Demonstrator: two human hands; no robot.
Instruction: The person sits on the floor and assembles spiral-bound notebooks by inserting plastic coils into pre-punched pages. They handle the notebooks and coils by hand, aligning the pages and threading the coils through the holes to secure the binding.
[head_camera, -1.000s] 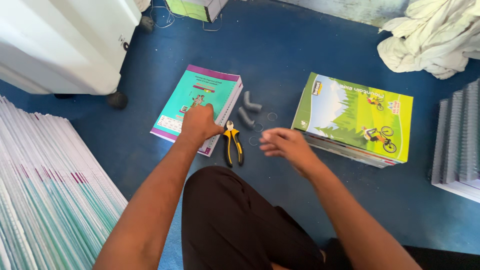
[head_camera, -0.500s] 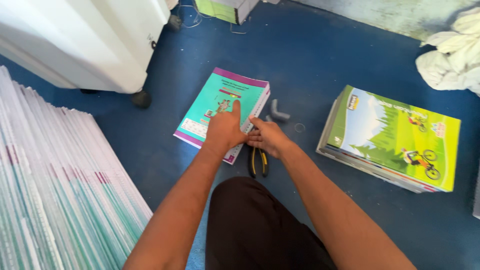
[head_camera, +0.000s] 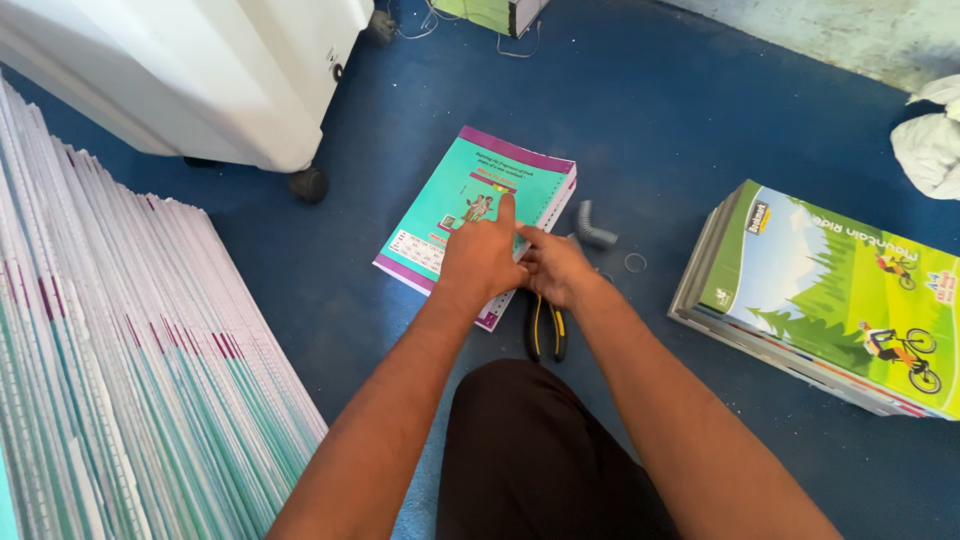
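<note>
A teal booklet with a purple edge (head_camera: 455, 200) lies on the blue floor (head_camera: 700, 130), its punched edge to the right. My left hand (head_camera: 482, 255) presses flat on its near part, index finger stretched out. My right hand (head_camera: 553, 268) touches the booklet's right edge beside the left hand, fingers bent; whether it pinches anything is hidden. Yellow-handled pliers (head_camera: 547, 330) lie just under the right hand. A short grey coil piece (head_camera: 594, 227) and a small wire ring (head_camera: 635, 263) rest right of the booklet.
A long fanned row of unbound booklets (head_camera: 130, 350) fills the left side. A white wheeled machine (head_camera: 200, 70) stands at the top left. A stack of green-covered books (head_camera: 830, 300) lies at the right, white cloth (head_camera: 930, 140) beyond. My dark-clad knee (head_camera: 540, 450) is below.
My right hand has come left from near the green stack to the booklet's edge, beside my left hand. The view has shifted, so the booklet sits more central.
</note>
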